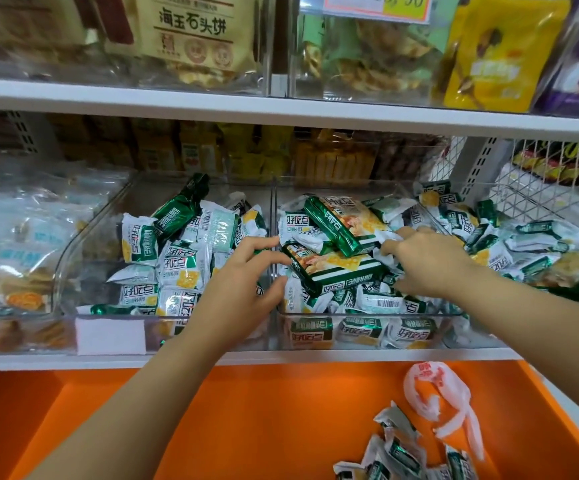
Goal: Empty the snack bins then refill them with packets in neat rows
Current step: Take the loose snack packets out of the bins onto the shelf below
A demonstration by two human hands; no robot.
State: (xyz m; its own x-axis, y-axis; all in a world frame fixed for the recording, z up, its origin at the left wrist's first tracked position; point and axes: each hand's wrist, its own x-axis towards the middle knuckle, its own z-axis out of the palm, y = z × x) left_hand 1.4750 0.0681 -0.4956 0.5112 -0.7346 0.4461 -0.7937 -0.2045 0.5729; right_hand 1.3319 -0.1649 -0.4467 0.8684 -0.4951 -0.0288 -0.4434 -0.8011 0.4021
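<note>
Two clear plastic bins sit side by side on the middle shelf: the left bin (pixel 83 233) and the right bin (pixel 364 336), both heaped with loose green-and-white snack packets (pixel 173 268). Two larger green packs (pixel 341 230) lie on top of the right bin's pile. My left hand (pixel 243 289) reaches over the divider between the bins, its fingers curled at the left end of the lower large pack (pixel 336 271). My right hand (pixel 426 265) is in the right bin with its fingers curled among the packets at that pack's right end.
An orange counter (pixel 246 417) lies below the shelf, with several small packets (pixel 402 455) and a white plastic bag (pixel 437 393) at its right. A wire basket (pixel 537 188) of packets stands at the right. More bins of snacks fill the upper shelf (pixel 281 109).
</note>
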